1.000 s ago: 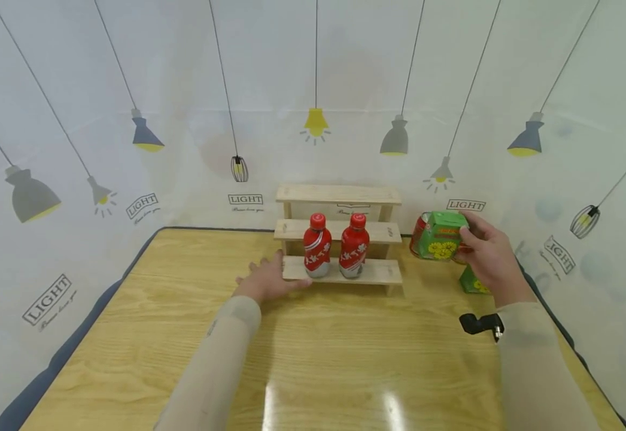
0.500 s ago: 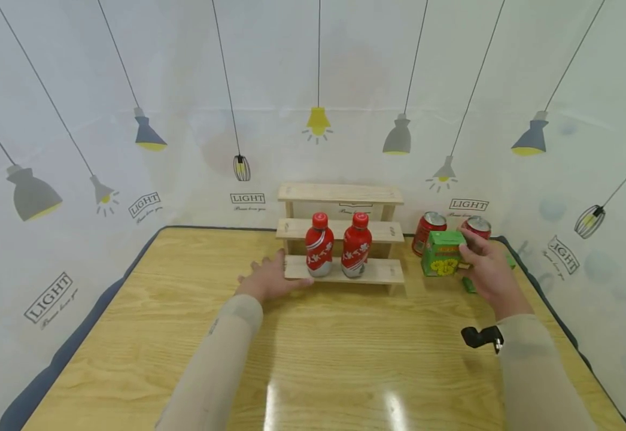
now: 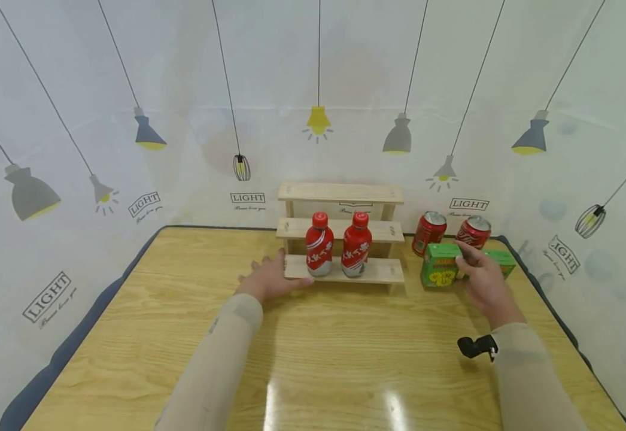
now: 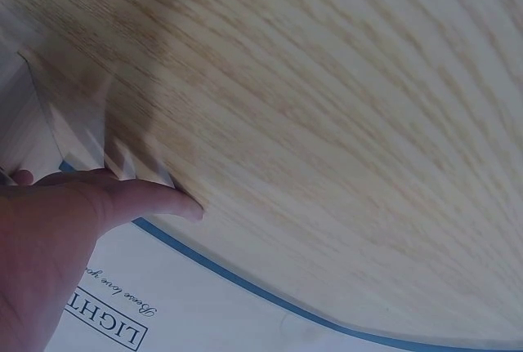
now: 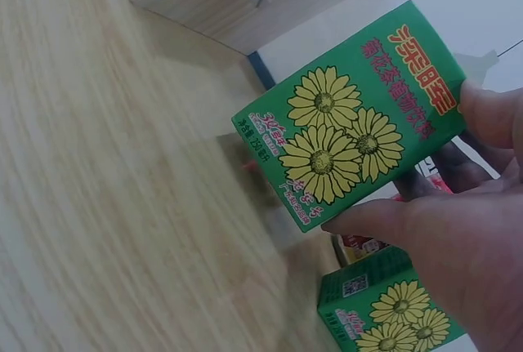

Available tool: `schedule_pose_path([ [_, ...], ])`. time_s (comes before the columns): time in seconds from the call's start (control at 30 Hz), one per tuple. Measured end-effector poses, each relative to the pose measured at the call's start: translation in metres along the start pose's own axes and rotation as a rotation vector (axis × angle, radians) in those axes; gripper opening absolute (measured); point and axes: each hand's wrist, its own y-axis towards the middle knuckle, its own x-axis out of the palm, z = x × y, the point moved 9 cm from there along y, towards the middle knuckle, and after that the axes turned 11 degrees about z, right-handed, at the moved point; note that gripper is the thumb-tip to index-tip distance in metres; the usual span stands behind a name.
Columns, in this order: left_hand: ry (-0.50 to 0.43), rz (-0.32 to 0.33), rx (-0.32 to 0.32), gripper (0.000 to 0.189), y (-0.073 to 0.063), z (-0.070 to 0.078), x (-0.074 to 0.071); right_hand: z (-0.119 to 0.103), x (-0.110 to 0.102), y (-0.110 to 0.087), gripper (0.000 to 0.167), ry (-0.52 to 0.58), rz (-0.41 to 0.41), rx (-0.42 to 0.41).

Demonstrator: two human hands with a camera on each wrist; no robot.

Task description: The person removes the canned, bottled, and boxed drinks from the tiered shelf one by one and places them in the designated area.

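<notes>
Two bottles (image 3: 319, 246) shelved beside my spread, empty left fingers (image 3: 295, 285); green carton (image 5: 343, 123) pinched in my right fingers (image 5: 372, 220); two cans (image 3: 430, 231), second carton (image 3: 501, 260) unshelved beyond.

Pale backdrop (image 3: 194, 66) printed with hanging lamps (image 3: 318, 121) and LIGHT labels (image 3: 247, 198), wood-grain table (image 3: 345, 341), two red cans (image 3: 430, 232), two red bottles (image 3: 319, 246)

The carton (image 5: 347, 119) in your right hand (image 3: 483, 285) was green with yellow flowers. Your sleeves (image 3: 207, 365) were beige, the bottles (image 3: 319, 244) red with white markings, the cans (image 3: 430, 230) red with silver tops, the table (image 3: 345, 359) yellowish wood-grain, the backdrop (image 3: 184, 60) white with printed lamps (image 3: 397, 139).
</notes>
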Motion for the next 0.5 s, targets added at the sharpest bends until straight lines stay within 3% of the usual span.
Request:
schedule_pose_path([
  [0.33, 0.01, 0.0, 0.004, 0.15, 0.003, -0.001, 0.003, 0.01, 0.003, 0.0, 0.06, 0.001, 0.013, 0.035],
  [0.5, 0.009, -0.005, 0.003, 0.151, 0.002, 0.0, 0.002, 0.012, -0.003, -0.003, 0.062, 0.082, 0.03, 0.023],
])
